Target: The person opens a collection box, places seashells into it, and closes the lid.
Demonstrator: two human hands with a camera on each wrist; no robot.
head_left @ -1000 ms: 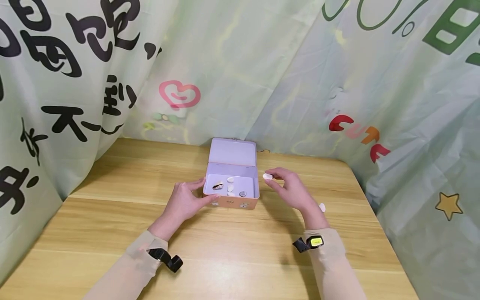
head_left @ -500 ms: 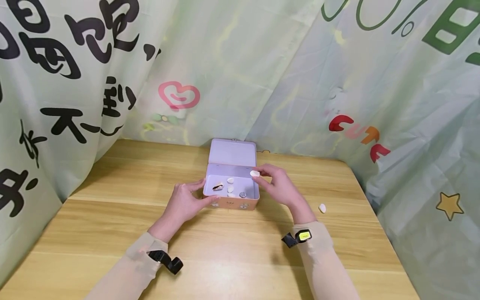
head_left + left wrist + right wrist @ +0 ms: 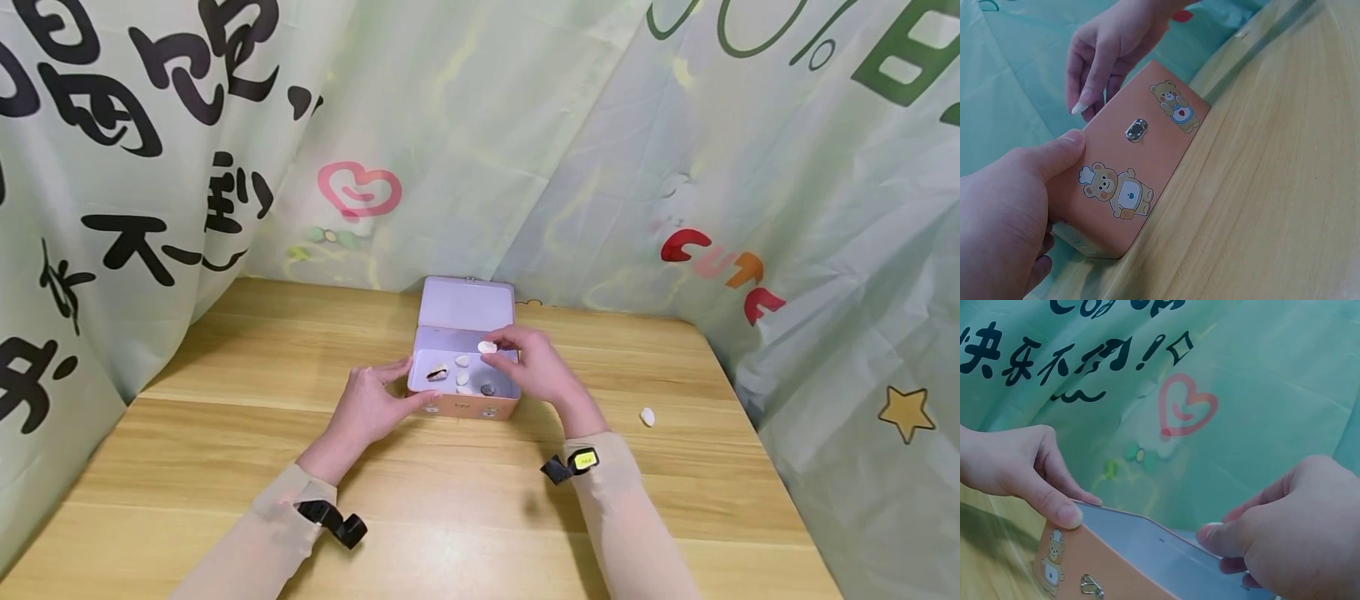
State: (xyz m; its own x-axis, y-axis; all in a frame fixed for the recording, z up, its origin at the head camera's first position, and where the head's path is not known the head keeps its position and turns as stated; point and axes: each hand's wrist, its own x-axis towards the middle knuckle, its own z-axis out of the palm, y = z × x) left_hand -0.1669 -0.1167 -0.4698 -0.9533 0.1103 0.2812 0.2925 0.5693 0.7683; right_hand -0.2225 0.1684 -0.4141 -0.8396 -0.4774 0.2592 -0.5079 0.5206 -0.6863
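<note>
A small hinged tin box (image 3: 474, 408), orange outside with printed bears and lavender inside, stands with its lid (image 3: 468, 304) raised. My left hand (image 3: 369, 408) grips its left end, the thumb (image 3: 1066, 147) at the front rim and the fingers behind. Over the box's right half, my right hand (image 3: 538, 364) pinches a white shell (image 3: 487, 347) between thumb and fingers. Inside lie several small pieces: white shells (image 3: 462, 361), a brown-and-white striped shell (image 3: 437, 373) at the left and a grey rounded piece (image 3: 488, 389) at the right front.
Another white shell (image 3: 647, 417) lies on the wooden table (image 3: 450, 517) to the right of the box. Printed curtains (image 3: 480, 150) hang along the table's back and sides. The metal clasp (image 3: 1137, 130) shows on the box's front.
My right hand has moved left with the white shell, from beside the box to over its inside. The left hand and the box have stayed in place.
</note>
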